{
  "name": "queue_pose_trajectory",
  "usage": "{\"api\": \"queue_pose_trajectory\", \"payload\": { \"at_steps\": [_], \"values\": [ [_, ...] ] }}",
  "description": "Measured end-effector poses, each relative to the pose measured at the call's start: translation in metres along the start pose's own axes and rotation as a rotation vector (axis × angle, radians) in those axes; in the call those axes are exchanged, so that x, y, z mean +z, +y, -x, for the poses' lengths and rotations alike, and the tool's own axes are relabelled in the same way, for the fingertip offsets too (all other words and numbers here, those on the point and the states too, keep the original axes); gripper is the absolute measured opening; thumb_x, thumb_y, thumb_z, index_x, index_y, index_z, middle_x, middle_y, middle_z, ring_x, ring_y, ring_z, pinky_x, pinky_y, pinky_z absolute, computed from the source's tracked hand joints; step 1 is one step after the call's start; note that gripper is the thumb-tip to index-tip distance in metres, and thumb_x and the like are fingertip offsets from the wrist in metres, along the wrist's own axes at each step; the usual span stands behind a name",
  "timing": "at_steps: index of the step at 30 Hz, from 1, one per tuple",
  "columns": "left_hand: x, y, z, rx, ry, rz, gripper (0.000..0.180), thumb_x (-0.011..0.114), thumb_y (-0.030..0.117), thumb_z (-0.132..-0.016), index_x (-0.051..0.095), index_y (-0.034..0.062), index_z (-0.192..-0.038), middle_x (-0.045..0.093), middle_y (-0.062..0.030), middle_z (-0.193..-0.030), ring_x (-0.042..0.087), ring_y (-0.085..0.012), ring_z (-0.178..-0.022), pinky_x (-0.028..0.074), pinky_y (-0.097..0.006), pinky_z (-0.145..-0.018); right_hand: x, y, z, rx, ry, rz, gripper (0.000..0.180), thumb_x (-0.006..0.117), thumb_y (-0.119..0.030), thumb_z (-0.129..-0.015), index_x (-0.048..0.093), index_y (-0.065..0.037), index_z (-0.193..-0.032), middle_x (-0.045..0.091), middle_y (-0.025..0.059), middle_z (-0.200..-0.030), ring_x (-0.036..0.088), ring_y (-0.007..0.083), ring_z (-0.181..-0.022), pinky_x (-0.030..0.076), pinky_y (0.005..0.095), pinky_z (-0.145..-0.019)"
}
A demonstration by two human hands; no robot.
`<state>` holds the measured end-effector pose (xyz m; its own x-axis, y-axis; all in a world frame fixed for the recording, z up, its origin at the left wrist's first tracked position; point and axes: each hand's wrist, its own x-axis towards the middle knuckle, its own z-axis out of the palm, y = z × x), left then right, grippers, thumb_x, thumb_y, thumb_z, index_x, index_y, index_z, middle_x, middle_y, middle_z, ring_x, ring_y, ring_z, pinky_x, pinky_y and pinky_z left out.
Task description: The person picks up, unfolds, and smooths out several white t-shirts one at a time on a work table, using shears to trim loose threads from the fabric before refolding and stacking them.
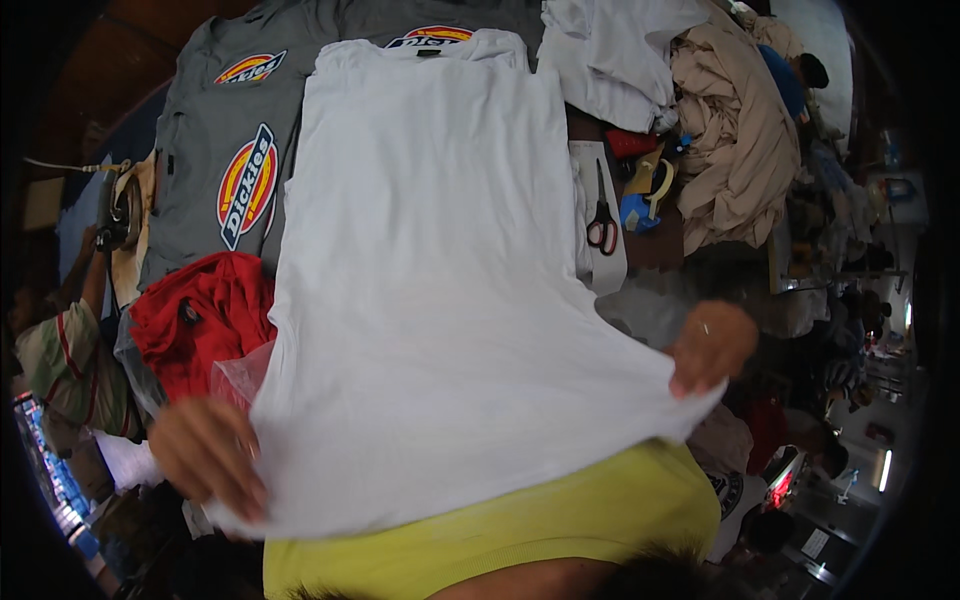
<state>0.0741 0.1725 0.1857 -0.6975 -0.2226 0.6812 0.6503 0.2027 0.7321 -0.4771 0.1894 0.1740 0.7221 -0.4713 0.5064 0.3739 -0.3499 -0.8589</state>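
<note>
Crowded workroom clutter fills the edges of the scene, with a lit lamp [885,470] at the near right and a person in a striped shirt [75,365] at the far left. Across the middle a white shirt [430,250] lies spread lengthwise, its neck and small dark label at the far end and its hem at the near end, between the two hands.

The right hand [712,345] is closed on the near right corner of the hem, pinching the cloth between thumb and fingers and drawing it out to the right in a taut point. At the near left corner, the left hand [205,455] rests with bent fingers touching the cloth; it is blurred, and one cannot tell whether those fingers grip the corner or only lie over it. The hem sags slightly between the hands, just in front of the wearer's yellow top [600,500].

Red cloth [205,320] lies just beyond the left hand, and farther off, grey shirts [180,215] with bright emblems extend beneath the white one. To the right of the white shirt, scissors [602,232] lie on a pale strip, near a roll of tape [661,182]. Beyond them sit bunched beige cloth [740,150] and folded white cloth [605,60].
</note>
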Motion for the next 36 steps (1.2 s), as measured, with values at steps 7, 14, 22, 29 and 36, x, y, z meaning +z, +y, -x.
{"api": "queue_pose_trajectory", "payload": {
  "at_steps": [7, 14, 22, 29, 36],
  "values": [
    [-0.180, -0.141, 0.023, -0.379, 1.237, -0.094, 0.042, 0.054, 0.028, -0.090, 0.047, 0.0005, -0.121, 0.058, -0.0080, -0.108, 0.056, -0.0155, -0.096, 0.046, -0.032, -0.084, -0.128, 0.188, -0.076, 0.275, 0.732, -0.375, 0.048, 0.060, -0.019, -0.086, 0.042, 0.004, -0.124, 0.059, 0.0102, -0.112, 0.059, 0.0172, -0.096, 0.047, 0.0355, -0.089],
    [-0.175, -0.197, 0.110, -1.093, 1.214, -0.429, 0.054, 0.058, 0.031, -0.086, 0.041, 0.0085, -0.132, 0.060, -0.0054, -0.106, 0.055, -0.0152, -0.093, 0.044, -0.029, -0.080, -0.108, 0.263, 0.001, 0.661, 1.243, 0.110, 0.029, 0.056, -0.025, -0.090, 0.055, -0.007, -0.112, 0.062, 0.0055, -0.098, 0.057, 0.0093, -0.082, 0.045, 0.0202, -0.071],
    [-0.060, -0.172, 0.180, -1.176, 1.184, -0.569, 0.030, 0.051, 0.022, -0.093, 0.053, -0.0008, -0.112, 0.056, -0.0004, -0.095, 0.049, -0.0072, -0.084, 0.040, -0.020, -0.075, 0.039, 0.215, 0.071, 1.056, 1.092, 0.250, 0.026, 0.063, -0.028, -0.086, 0.059, -0.003, -0.092, 0.053, -0.0037, -0.075, 0.046, 0.0023, -0.068, 0.038, 0.0187, -0.062],
    [-0.042, -0.176, 0.148, -0.794, 1.378, -0.648, 0.025, 0.052, 0.023, -0.093, 0.049, -0.0004, -0.102, 0.054, -0.0021, -0.085, 0.048, -0.0083, -0.076, 0.039, -0.021, -0.071, 0.028, 0.203, 0.088, 0.821, 1.342, -0.087, 0.015, 0.064, -0.019, -0.084, 0.058, -0.006, -0.089, 0.055, -0.0034, -0.076, 0.044, 0.0038, -0.062, 0.035, 0.0198, -0.057],
    [0.016, -0.171, 0.147, -1.625, 0.881, -0.871, 0.035, 0.062, 0.015, -0.082, 0.049, 0.0032, -0.112, 0.059, -0.0122, -0.084, 0.055, -0.0213, -0.074, 0.044, -0.033, -0.069, 0.038, 0.182, 0.130, 1.329, 1.146, 0.059, 0.007, 0.062, -0.013, -0.084, 0.056, -0.009, -0.084, 0.055, -0.0026, -0.075, 0.041, 0.0052, -0.052, 0.031, 0.0205, -0.048]
  ]
}}
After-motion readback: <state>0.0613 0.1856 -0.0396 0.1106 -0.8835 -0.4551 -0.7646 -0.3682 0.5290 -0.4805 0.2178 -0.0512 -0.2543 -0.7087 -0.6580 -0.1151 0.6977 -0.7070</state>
